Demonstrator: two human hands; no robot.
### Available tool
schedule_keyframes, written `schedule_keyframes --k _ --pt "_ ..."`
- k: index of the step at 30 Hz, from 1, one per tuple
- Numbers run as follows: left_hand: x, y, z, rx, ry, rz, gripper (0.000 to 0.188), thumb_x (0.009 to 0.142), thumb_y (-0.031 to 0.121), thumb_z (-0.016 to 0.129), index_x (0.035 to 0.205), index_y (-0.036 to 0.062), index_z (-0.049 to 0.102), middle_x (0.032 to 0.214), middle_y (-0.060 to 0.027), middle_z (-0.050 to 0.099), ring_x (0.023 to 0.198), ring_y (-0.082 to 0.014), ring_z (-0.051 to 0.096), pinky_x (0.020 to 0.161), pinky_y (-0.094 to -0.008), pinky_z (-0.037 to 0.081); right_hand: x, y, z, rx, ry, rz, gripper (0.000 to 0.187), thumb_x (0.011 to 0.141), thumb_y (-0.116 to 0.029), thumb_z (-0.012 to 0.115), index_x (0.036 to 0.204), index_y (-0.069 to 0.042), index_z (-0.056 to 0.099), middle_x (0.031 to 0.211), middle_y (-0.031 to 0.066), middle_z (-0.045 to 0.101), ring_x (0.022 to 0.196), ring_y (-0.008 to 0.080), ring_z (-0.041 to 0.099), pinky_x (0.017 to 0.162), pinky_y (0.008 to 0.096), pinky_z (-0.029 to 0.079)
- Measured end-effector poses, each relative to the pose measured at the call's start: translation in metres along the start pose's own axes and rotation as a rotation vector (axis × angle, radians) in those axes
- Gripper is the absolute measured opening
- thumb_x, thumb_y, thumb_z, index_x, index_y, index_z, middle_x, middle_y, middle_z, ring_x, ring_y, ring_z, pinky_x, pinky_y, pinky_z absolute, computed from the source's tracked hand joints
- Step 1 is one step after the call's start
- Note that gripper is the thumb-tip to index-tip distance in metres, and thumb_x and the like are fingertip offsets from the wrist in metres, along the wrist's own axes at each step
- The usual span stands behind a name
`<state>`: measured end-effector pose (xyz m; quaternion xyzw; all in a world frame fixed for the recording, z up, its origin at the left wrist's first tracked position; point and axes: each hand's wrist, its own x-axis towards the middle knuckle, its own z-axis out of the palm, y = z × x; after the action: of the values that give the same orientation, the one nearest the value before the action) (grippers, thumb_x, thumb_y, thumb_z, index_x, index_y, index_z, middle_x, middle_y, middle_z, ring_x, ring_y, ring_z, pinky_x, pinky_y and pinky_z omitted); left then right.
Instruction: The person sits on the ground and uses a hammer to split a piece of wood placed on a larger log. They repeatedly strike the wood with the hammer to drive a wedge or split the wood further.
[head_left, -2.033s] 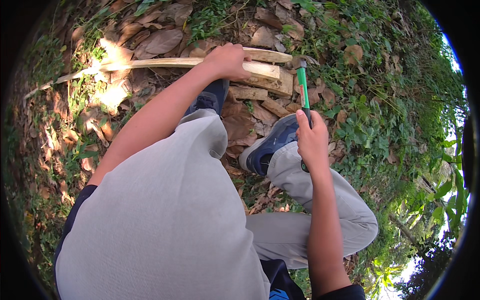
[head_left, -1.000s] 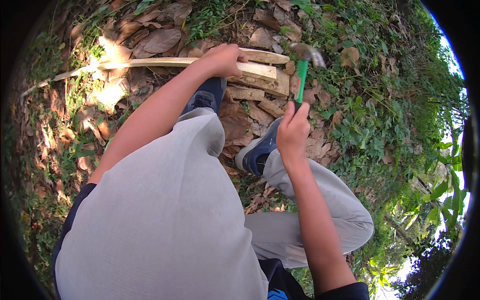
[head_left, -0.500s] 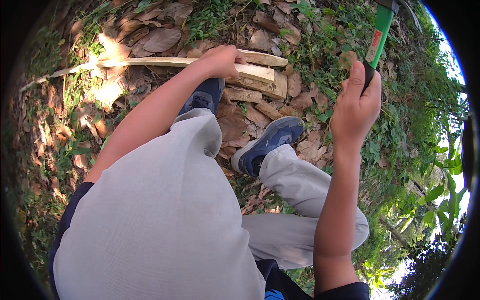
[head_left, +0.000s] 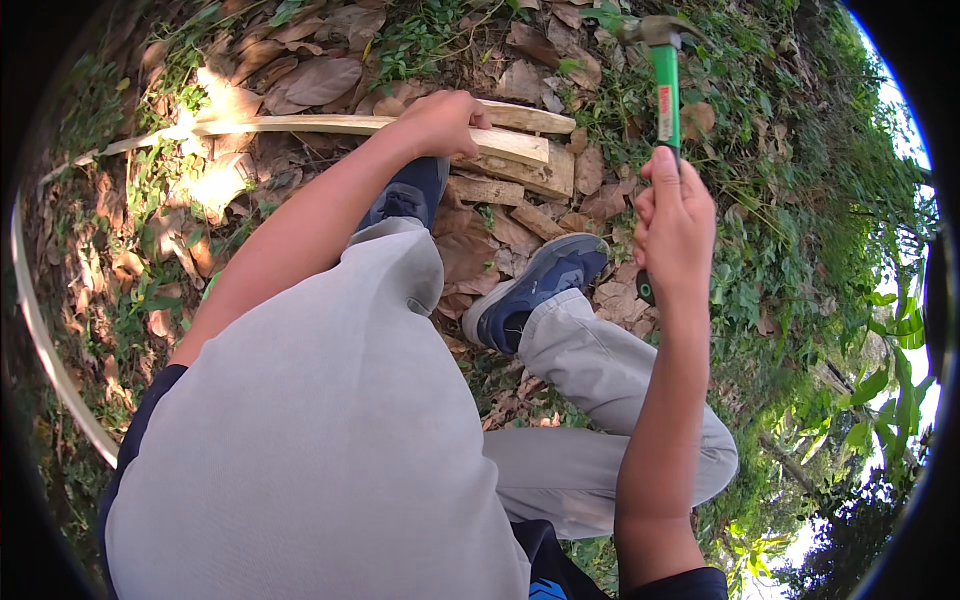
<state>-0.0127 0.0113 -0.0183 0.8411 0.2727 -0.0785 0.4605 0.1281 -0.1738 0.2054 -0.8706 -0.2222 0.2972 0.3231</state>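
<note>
Right hand (head_left: 676, 225) was closed round hammer (head_left: 667, 97), upper right. Left hand (head_left: 442, 122) was curled over slat (head_left: 512, 144), upper centre. Misaimed swing could have hit left hand.

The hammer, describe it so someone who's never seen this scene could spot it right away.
From the grey trousers, look up and right to the right hand. That hand grips the hammer, metal head toward the picture's top. The hammer's bright green shaft sets it apart from the pale wood pieces.

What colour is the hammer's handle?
Green handle, black grip; the head view shows it best.
</note>
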Motion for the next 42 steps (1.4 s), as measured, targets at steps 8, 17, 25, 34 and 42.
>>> schedule_keyframes --k 8,17,25,34,42 --pt "0.003 0.002 0.002 -0.02 -0.012 -0.023 0.046 0.068 0.026 0.086 0.111 0.0141 0.077 0.113 -0.0097 0.074 0.111 -0.0296 0.068 0.097 -0.0402 0.053 -0.006 0.063 0.048 0.182 0.333 -0.338 0.03 0.112 -0.034 0.045 0.109 -0.005 0.048 0.069 0.0067 0.052 0.056 0.0156 0.053 0.05 0.0314 0.041" --pt "0.0 0.005 -0.001 -0.034 0.016 -0.039 0.043 0.069 0.024 0.089 0.109 0.0144 0.077 0.111 -0.0096 0.076 0.108 -0.0291 0.071 0.094 -0.0412 0.055 -0.023 0.078 0.037 -0.429 -0.053 0.099 0.042 0.109 -0.039 0.049 0.098 0.0 0.061 0.08 0.0246 0.065 0.069 0.0434 0.062 0.066 0.0507 0.046" --pt "0.001 -0.001 0.001 -0.029 0.022 -0.039 0.042 0.069 0.025 0.089 0.108 0.0152 0.078 0.111 -0.0091 0.076 0.107 -0.0286 0.071 0.094 -0.0414 0.055 0.004 -0.007 -0.002 0.071 0.311 -0.31 0.033 0.11 -0.036 0.053 0.101 -0.005 0.056 0.069 -0.0014 0.051 0.058 0.0055 0.046 0.052 0.0277 0.037" --pt "-0.001 0.005 -0.001 -0.042 0.005 -0.059 0.044 0.068 0.025 0.085 0.111 0.0155 0.078 0.114 -0.0079 0.074 0.111 -0.0276 0.069 0.096 -0.0388 0.053 -0.037 0.153 0.067 -0.49 -0.067 0.073 0.04 0.108 -0.04 0.05 0.102 -0.001 0.053 0.076 0.0272 0.065 0.074 0.0485 0.063 0.067 0.0551 0.046" --pt "-0.001 0.0 -0.002 -0.041 -0.002 -0.05 0.044 0.069 0.028 0.086 0.11 0.0153 0.078 0.112 -0.008 0.073 0.11 -0.0272 0.069 0.095 -0.0394 0.054 0.004 0.027 -0.009 -0.257 0.058 -0.018 0.039 0.106 -0.037 0.059 0.094 -0.001 0.064 0.07 0.0078 0.058 0.06 0.0162 0.055 0.057 0.0362 0.042"
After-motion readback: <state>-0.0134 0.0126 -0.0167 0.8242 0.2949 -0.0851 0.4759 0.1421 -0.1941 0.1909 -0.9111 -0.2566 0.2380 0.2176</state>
